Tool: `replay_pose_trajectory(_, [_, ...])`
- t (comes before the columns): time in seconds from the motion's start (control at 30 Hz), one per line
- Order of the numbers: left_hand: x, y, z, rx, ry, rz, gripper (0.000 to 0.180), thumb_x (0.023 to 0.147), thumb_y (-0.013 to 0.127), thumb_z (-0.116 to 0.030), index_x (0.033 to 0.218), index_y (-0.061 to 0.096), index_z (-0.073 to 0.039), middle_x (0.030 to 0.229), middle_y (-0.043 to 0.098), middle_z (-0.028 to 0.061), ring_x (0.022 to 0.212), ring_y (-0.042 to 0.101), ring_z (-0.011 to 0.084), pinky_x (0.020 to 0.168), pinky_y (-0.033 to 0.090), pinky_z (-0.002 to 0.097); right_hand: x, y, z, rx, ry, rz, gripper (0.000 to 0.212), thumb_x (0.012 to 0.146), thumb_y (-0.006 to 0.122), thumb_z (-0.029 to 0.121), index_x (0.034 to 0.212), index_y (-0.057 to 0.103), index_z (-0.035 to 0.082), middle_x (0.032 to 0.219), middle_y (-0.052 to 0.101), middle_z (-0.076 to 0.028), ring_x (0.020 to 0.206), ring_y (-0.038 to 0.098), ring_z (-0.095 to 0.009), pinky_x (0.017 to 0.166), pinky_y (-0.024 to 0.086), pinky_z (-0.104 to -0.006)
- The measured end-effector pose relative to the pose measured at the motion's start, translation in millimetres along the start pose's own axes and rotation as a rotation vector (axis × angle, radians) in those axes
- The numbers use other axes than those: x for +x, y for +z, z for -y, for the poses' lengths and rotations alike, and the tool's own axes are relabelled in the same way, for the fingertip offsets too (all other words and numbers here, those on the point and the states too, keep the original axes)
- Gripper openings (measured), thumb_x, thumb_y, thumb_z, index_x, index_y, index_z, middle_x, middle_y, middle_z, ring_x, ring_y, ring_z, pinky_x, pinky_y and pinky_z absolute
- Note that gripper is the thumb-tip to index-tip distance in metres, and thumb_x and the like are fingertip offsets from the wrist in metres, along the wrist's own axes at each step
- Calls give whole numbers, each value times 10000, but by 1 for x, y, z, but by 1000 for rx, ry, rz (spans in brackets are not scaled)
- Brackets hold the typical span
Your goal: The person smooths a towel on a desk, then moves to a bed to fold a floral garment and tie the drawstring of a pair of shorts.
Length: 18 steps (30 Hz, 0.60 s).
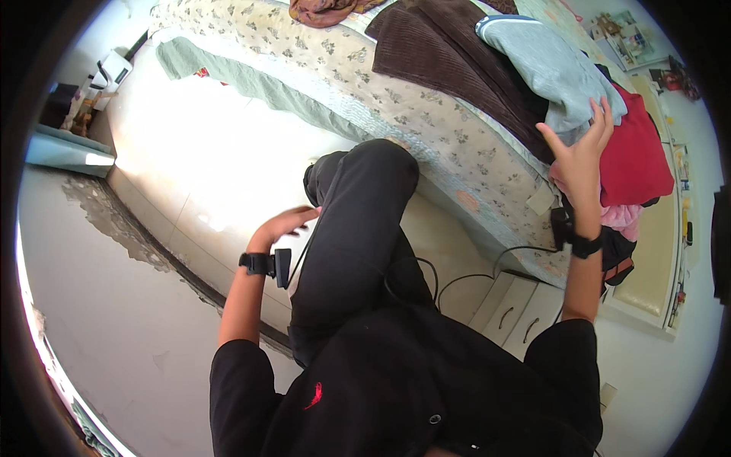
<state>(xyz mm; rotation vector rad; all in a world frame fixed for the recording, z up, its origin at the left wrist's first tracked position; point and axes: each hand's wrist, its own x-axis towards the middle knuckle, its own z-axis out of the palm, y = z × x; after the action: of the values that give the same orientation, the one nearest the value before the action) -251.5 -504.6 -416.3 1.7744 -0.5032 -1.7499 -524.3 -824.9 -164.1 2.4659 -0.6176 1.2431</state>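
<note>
Cloth (542,65), rumpled grey, overlaps brown corduroy (430,61).

Left of the left hand (288,222) we see a pale wall (99,320) with peeling plaster (118,221) along its foot; beyond that hand, glossy floor tiles (156,194) catch a bright glare (190,114). Left of the right hand (580,156) we have a flower-patterned bed (449,145), to its right a cream headboard (647,278), and nearer us a white drawer cabinet (518,314).
</note>
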Motion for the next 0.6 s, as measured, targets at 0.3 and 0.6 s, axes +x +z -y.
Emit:
replay_pose_trajectory(0.3, [-1,15,-27,-403,391,-28,366,932,512,-407,1075,584,-78,828,543,-46,779,518,69,694,441,216,-166,97,86,742,565,1106,274,888,545,177,1109,472,32,858,622,-133,767,632,-288,700,496,-387])
replay_pose_trajectory(0.6, [-9,25,-62,-282,572,-341,359,923,571,-343,659,497,-111,591,417,-99,507,324,12,479,258,182,-214,135,123,1024,1046,745,188,943,494,196,1021,514,27,716,607,-75,590,584,-148,529,443,-295])
